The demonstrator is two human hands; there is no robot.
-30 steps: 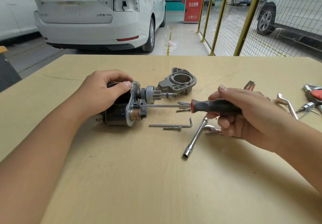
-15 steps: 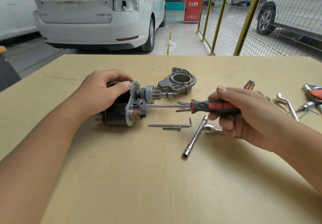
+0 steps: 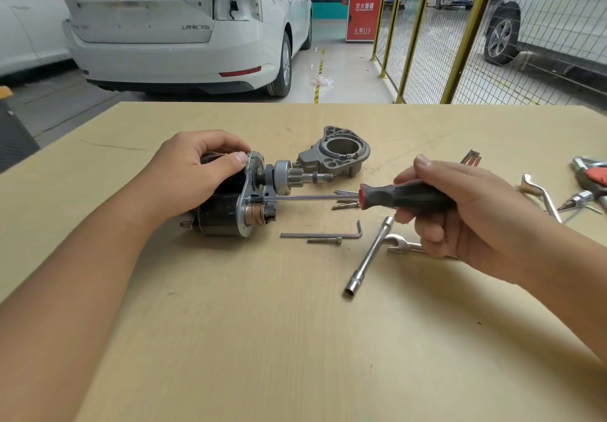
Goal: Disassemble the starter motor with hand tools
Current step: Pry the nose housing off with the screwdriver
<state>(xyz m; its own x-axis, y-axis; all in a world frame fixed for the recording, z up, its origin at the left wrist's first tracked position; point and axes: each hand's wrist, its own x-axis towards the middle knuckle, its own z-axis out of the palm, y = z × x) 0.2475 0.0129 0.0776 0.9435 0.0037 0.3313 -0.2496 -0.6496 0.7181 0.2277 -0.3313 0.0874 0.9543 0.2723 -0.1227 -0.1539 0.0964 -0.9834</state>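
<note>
Our left hand (image 3: 197,172) curls over the top of the starter motor (image 3: 226,205), thumb pressed against the silver mounting plate (image 3: 244,198), so the body cannot roll on the table (image 3: 262,339) while we work its face. The motor lies on its side at about ten o'clock from the table's middle, its pinion gear (image 3: 285,177) and shaft pointing toward three o'clock. Our right hand (image 3: 460,211) is wrapped around the black-and-red handle of the screwdriver (image 3: 404,195), held level so the long shank runs straight toward nine o'clock and its tip meets a fastener on the plate; we judge this to be the step of backing out a screw there, and keeping the blade in line should stop it slipping.

The removed nose housing (image 3: 338,154) sits at one o'clock from the motor, set aside out of the way. An Allen key (image 3: 323,234) with a loose bolt (image 3: 325,240) just beside it lies at five o'clock from the motor, and a socket wrench (image 3: 369,257) and open-end spanner (image 3: 399,245) rest under our right hand, all near for the next fasteners.
</note>
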